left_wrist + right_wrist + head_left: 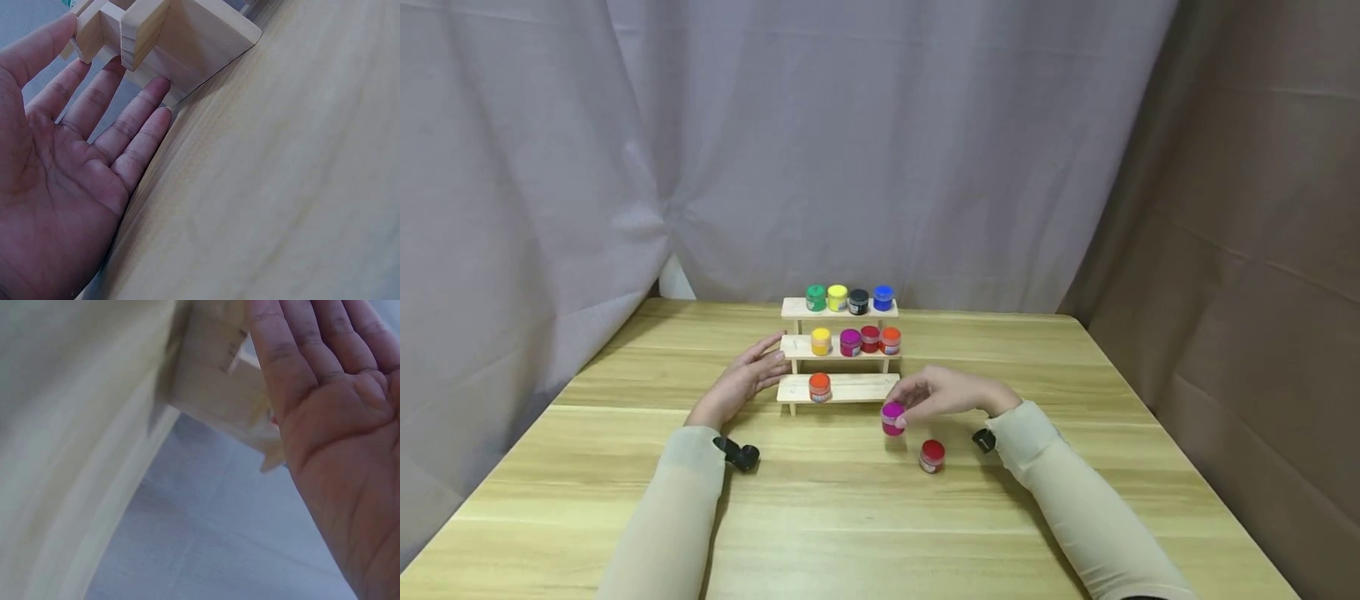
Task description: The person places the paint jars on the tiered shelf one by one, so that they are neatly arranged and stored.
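Observation:
Between the thumb and fingers of my right hand (942,392), a small magenta paint jar (892,418) is pinched in front of the lowest shelf's right end. In the right wrist view that hand's palm (350,444) shows, but its fingertips and the jar are out of frame. My left hand (747,379) has its fingers extended, the tips right at the left side of a three-step wooden rack (865,392). Seen from the left wrist, those fingers (131,125) reach along the rack's end (194,47). A red paint jar (932,456) stands on the table below my right hand.
Green, yellow, black and blue jars (883,297) line the top shelf. The middle shelf holds a yellow-orange jar (821,342), then magenta, dark red and orange ones. One orange-red jar (820,387) sits on the lowest shelf. Grey curtains (880,150) hang behind the wooden table (820,533).

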### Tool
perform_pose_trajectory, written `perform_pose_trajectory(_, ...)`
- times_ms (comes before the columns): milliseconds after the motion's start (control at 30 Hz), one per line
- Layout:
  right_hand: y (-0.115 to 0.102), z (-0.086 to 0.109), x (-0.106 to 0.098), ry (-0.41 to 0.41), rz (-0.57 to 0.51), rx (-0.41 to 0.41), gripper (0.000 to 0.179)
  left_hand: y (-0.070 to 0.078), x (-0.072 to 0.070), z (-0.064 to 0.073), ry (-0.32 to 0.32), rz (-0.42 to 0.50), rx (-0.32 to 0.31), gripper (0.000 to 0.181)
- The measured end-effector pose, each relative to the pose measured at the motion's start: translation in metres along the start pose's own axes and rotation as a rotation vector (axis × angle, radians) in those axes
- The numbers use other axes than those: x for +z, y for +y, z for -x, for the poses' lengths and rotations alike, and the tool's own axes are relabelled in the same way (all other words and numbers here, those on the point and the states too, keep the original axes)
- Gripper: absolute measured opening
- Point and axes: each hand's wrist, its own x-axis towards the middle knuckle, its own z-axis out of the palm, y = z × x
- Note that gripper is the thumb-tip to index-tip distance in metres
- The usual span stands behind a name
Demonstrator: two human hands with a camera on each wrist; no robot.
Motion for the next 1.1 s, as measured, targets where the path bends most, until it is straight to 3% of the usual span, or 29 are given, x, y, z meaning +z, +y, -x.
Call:
perform_pose_trajectory(167,-0.002,-0.007,-0.01,0.053,-0.016,-0.018,0.028,-0.001,0.0,0.002,0.006,-0.003,-0.003,0.063)
perform_pose_trajectory(633,0.0,-0.039,-0.017,0.077,0.014,-0.007,0.031,-0.001,-0.002,-0.002,0.003,-0.001,0.004,0.064)
perform_pose_trajectory(1100,-0.002,-0.045,-0.017,0.067,0.023,0.007,0.032,0.001,-0.001,0.0,0.001,0.002,-0.009,0.065)
